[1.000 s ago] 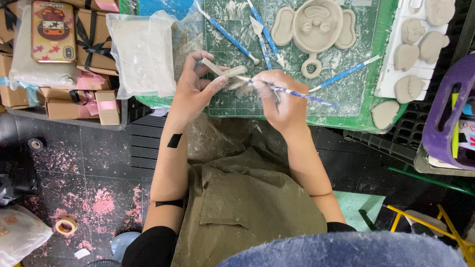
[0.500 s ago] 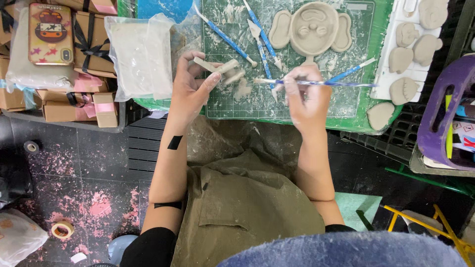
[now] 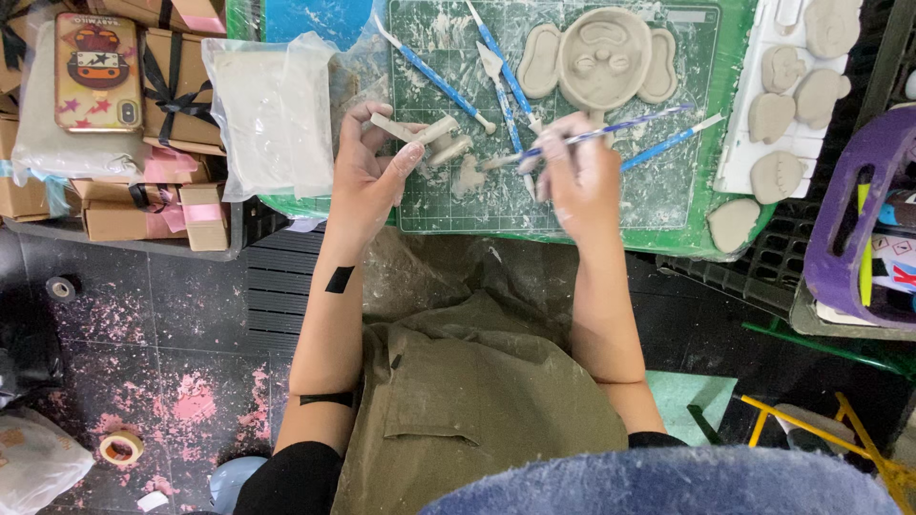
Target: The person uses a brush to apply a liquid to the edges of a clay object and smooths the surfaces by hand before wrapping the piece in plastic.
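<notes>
Green cutting mat (image 3: 668, 205) covers the tabletop. I see my left hand (image 3: 367, 176) pinching a small clay piece (image 3: 434, 138) above it; it looks soft and fragile, so I hold its edges lightly. My right hand (image 3: 577, 176) grips a thin blue modelling tool (image 3: 611, 129), probably its middle.

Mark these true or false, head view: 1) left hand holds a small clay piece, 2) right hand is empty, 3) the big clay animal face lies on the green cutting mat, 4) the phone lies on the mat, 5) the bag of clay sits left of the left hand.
1) True: the left hand holds a small clay piece in its fingers.
2) False: the right hand holds a thin blue modelling tool.
3) True: the clay animal face lies on the green cutting mat.
4) False: the phone lies on a wrapped package off to the left.
5) True: the bag of clay is left of that hand.
</notes>
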